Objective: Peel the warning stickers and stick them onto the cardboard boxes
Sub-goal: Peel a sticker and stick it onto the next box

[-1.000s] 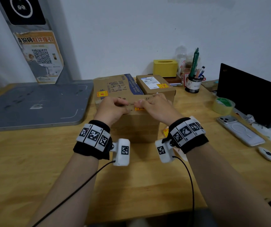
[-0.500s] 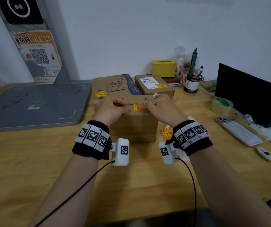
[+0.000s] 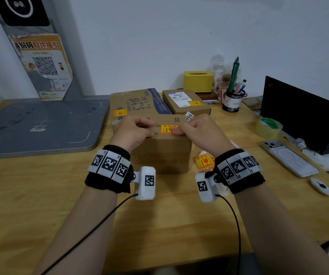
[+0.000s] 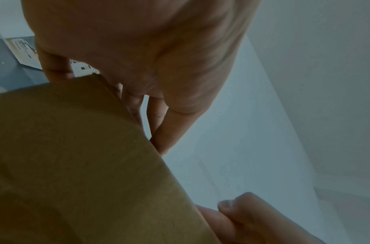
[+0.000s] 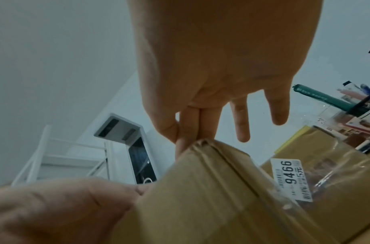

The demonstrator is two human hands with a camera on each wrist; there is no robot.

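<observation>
Wooden desk [image 3: 40, 195], near edge bare. Mid-desk: box [image 3: 159, 153], sticker [image 3: 168, 129] flat on top by front edge, long axis left-right, print upright. Left hand [image 3: 133, 131] curled on box top, holding nothing seen; right hand [image 3: 197, 129] curled, thumb pressing sticker's right end. Likely risk: uneven pressing, leaving wrinkles. Beyond: two stickered boxes.

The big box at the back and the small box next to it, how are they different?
The big box is wider and has blue print across its top; the small box is narrower and plain brown. The small box carries a white shipping label; I see none on the big box. The big box has its sticker near its front left corner, the small box near its right side. Both are brown cardboard, and each has a yellow warning sticker.
</observation>
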